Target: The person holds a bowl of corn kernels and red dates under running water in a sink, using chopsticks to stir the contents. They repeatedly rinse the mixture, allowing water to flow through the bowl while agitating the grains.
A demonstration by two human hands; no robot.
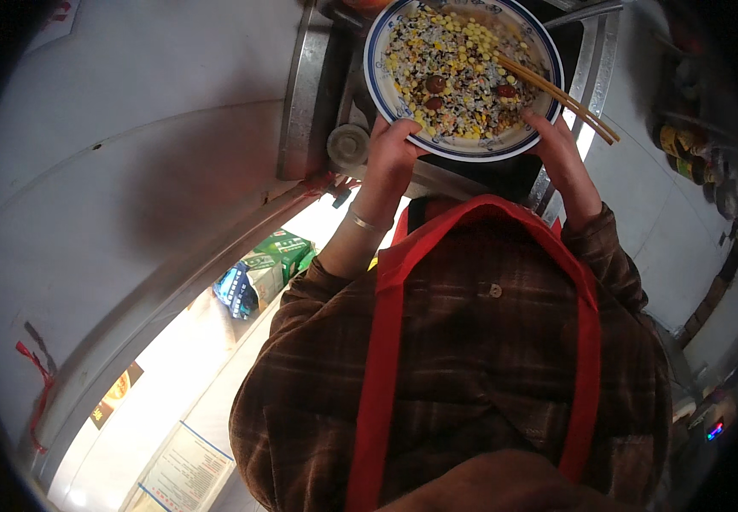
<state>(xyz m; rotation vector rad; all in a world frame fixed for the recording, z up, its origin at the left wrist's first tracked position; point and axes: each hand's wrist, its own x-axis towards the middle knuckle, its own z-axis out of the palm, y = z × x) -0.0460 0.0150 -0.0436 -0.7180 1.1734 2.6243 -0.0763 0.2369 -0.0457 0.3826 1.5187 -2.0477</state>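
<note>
A wide white bowl [378, 102] with blue rim bands is held up in front of me with both hands. My left hand [394, 144] grips its near left rim, thumb over the edge. On the near right side, my right hand [551, 134] clasps the rim the same way. Inside lies a mix of rice and other grains [445, 70], with yellow pieces and a few reddish-brown dates [435, 84] on top. A pair of wooden chopsticks [564, 99] leans over the right rim, tips in the mix. The bowl hides most of the sink below.
The stainless steel sink [305, 96] has a metal rim [599, 57] on the right. A round grey drain part [347, 144] sits left of my wrist. Bottles [679, 150] stand at far right. Green packages [285, 253] and a blue bag [237, 291] lie low on the left.
</note>
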